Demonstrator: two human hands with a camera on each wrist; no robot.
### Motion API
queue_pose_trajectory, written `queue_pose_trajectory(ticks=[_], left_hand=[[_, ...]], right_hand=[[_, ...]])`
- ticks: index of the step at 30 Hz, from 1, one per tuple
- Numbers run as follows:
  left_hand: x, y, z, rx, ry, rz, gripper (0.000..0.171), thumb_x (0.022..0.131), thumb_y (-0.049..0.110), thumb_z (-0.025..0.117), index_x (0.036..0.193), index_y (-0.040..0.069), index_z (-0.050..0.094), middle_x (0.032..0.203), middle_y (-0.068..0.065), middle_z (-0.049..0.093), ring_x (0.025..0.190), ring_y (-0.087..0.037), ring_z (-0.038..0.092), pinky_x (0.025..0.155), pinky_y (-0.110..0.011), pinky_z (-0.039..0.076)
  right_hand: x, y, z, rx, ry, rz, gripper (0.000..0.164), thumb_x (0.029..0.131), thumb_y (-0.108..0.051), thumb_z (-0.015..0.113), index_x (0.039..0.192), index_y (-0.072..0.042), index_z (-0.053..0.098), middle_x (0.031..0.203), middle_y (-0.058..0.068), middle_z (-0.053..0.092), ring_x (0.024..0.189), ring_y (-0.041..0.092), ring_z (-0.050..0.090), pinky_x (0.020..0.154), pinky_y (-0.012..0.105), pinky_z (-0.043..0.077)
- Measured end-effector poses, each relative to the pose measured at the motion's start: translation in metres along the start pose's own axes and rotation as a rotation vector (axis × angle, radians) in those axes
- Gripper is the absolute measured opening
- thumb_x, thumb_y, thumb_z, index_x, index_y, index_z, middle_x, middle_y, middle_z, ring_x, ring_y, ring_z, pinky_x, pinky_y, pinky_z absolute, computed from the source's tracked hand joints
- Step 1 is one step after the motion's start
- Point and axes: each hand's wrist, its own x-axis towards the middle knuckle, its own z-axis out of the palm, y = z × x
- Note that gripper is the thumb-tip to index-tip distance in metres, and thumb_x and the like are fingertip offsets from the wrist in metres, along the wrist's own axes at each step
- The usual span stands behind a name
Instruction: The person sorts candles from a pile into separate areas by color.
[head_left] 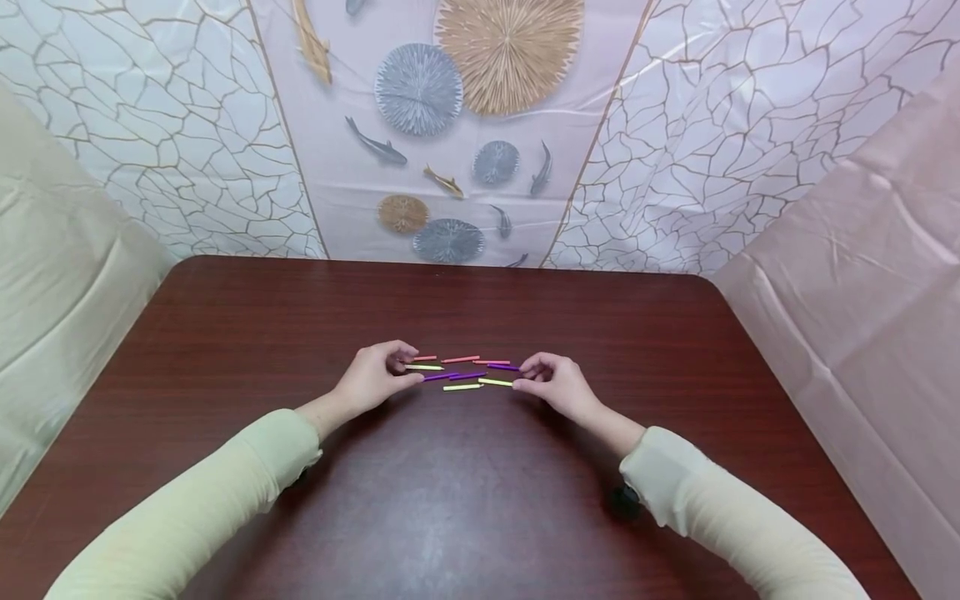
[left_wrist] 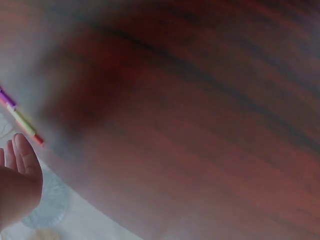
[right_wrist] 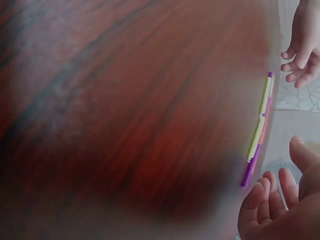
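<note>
Several thin coloured sticks lie in loose, roughly parallel rows on the brown table: pink sticks, yellow sticks and purple sticks, some with a small tip at one end. At the left end of the rows is my left hand, fingers loosely bent, its thumb tip right at a purple stick. My right hand mirrors it at the right end, with thumb and fingers spread apart beside a purple stick and a yellow stick. The right wrist view shows the right hand with nothing between its fingers.
The dark wooden table has a rounded far edge. Behind it hangs a patterned cloth with fish and round shapes. Plain light cloth borders the right side, and similar cloth the left.
</note>
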Motion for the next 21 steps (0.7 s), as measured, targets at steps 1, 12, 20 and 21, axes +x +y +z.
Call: queue_pose_trajectory(ticks=[1,12,20,21], left_hand=[[-0.001,-0.002,0.002,0.000,-0.004,0.004,0.034,0.077,0.014,0.075,0.105,-0.002,0.064,0.096,-0.015,0.068,0.085,-0.024,0.064,0.079,-0.038,0.052],[0.000,-0.010,0.016,0.072,-0.032,0.041,0.025,0.079,0.014,0.074,0.100,0.003,0.066,0.092,-0.009,0.069,0.078,-0.017,0.061,0.074,-0.031,0.050],[0.002,-0.013,0.022,0.127,-0.030,0.041,0.018,0.079,0.012,0.072,0.096,0.005,0.067,0.085,-0.003,0.066,0.072,-0.010,0.054,0.068,-0.022,0.044],[0.002,-0.013,0.023,0.131,-0.028,0.042,0.017,0.080,0.012,0.072,0.095,0.006,0.067,0.084,-0.003,0.065,0.071,-0.009,0.054,0.067,-0.021,0.043]], right_hand=[[0.000,0.000,0.002,-0.005,-0.009,0.001,0.022,0.074,-0.012,0.078,0.089,0.001,0.067,0.080,0.013,0.068,0.063,0.007,0.054,0.060,0.018,0.044],[0.003,0.004,0.009,-0.049,-0.050,0.001,0.019,0.073,-0.012,0.078,0.086,-0.001,0.069,0.076,0.011,0.068,0.060,0.006,0.053,0.059,0.018,0.043],[0.006,0.007,0.011,-0.078,-0.072,0.031,0.016,0.074,-0.012,0.077,0.084,-0.001,0.070,0.072,0.007,0.067,0.060,0.004,0.051,0.058,0.018,0.043],[0.007,0.006,0.012,-0.083,-0.071,0.036,0.015,0.074,-0.012,0.076,0.084,-0.002,0.070,0.071,0.006,0.066,0.059,0.004,0.051,0.058,0.018,0.042]])
